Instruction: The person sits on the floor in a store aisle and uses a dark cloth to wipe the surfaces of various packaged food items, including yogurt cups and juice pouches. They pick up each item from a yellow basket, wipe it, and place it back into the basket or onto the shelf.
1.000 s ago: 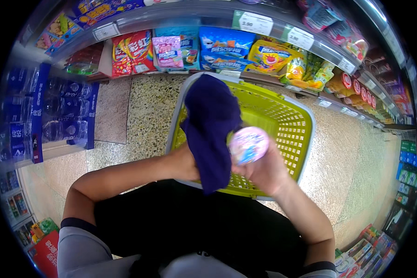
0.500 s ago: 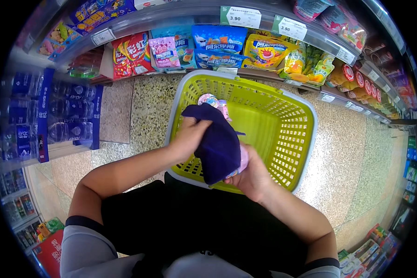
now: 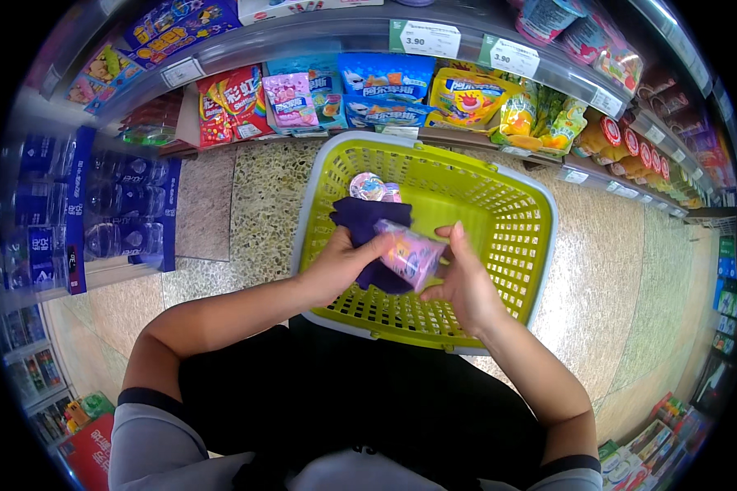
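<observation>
Over a lime-green basket [image 3: 491, 327], my left hand [image 3: 337, 266] is closed on a dark purple cloth [image 3: 373, 214] and a small pink packet [image 3: 413, 260]. The thumb presses on the packet's upper left end, while the cloth hangs behind and below it. To the right of the packet, my right hand [image 3: 467, 290] is open with its fingers apart; whether a fingertip touches the packet I cannot tell. Inside the basket, beyond the cloth, lie a round-topped tub [image 3: 367, 186] with a colourful lid and a pinkish-purple item [image 3: 393, 193], partly covered.
The basket stands on a speckled floor [image 3: 585, 270] against a low shelf. Bags of sweets line the shelf: red bags [image 3: 241, 102], blue bags [image 3: 386, 78] and a yellow bag [image 3: 467, 94]. Packs of water bottles [image 3: 123, 200] stand at the left.
The purple cloth has dropped lower and sits behind the pink packet, which now shows almost whole. My right hand has come off the packet's lower side and opened; the left thumb now presses the packet.
</observation>
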A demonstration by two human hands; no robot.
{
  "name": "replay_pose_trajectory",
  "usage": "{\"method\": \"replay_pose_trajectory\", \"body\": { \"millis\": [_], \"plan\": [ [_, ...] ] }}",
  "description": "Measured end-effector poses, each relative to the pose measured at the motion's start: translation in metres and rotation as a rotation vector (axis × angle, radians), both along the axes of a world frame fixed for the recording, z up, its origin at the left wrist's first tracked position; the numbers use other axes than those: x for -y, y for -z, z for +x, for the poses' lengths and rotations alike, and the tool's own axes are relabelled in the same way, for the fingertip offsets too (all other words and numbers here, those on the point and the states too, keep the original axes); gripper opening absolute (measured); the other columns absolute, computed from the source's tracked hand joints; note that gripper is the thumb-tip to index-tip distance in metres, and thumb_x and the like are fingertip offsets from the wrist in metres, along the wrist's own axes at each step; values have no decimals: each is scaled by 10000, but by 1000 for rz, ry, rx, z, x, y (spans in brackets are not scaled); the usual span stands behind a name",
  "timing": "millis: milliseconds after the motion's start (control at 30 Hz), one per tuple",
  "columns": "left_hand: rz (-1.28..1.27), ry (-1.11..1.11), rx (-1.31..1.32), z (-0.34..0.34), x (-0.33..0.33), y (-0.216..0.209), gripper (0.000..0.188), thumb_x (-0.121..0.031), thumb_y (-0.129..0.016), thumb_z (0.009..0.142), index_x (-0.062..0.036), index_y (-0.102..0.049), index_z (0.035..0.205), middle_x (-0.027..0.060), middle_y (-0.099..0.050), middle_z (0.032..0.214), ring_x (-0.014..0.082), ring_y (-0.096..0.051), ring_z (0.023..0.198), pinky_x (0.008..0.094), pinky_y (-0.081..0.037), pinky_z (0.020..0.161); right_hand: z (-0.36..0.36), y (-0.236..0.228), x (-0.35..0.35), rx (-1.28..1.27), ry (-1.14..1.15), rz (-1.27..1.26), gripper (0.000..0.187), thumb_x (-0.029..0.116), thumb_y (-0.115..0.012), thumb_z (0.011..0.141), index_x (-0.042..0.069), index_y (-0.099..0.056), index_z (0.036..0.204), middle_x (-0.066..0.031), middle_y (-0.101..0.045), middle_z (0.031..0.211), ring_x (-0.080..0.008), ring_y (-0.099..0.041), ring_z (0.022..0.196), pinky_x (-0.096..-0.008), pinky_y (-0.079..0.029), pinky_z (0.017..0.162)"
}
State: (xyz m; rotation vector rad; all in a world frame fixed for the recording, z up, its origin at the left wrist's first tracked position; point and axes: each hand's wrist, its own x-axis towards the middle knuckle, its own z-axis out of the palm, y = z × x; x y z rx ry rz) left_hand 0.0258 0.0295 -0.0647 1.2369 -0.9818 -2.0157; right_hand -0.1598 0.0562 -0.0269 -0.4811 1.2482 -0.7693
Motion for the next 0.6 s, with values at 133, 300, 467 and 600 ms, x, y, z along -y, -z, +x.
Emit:
{"method": "replay_pose_trajectory", "body": {
  "millis": [133,300,467,600],
  "plan": [
    [-48,-235,91,1,-3,-1,409,-324,-522,914,-27,-460,1188,47,-550,1083,105,-537,963,259,-460,809,6,3,-2,-322,-172,-438,563,268,-701,760,68,-368,1166,-96,-479,1065,-154,-566,824,-249,-451,556],
    [-63,-111,150,16,6,-9,371,-212,-562,891,-13,-471,1190,49,-565,1083,130,-535,980,291,-438,850,1,-10,12,-741,-391,-810,628,101,-747,636,41,-414,1166,-142,-537,1046,-246,-590,862,-301,-503,664],
    [257,-123,-139,29,6,0,419,-121,-635,819,-22,-483,1196,73,-574,1121,179,-555,1017,322,-445,873,2,-31,25,-799,-643,-1093,604,88,-708,586,63,-472,1141,-154,-533,1091,-310,-563,962,-350,-517,772],
    [62,250,7,35,2,-3,464,-279,-543,893,-22,-428,1262,91,-523,1203,170,-497,1095,323,-408,929,8,-54,34,-727,-790,-1082,570,99,-696,574,57,-523,1115,-165,-553,1082,-324,-574,957,-354,-507,798]
  ]
}}
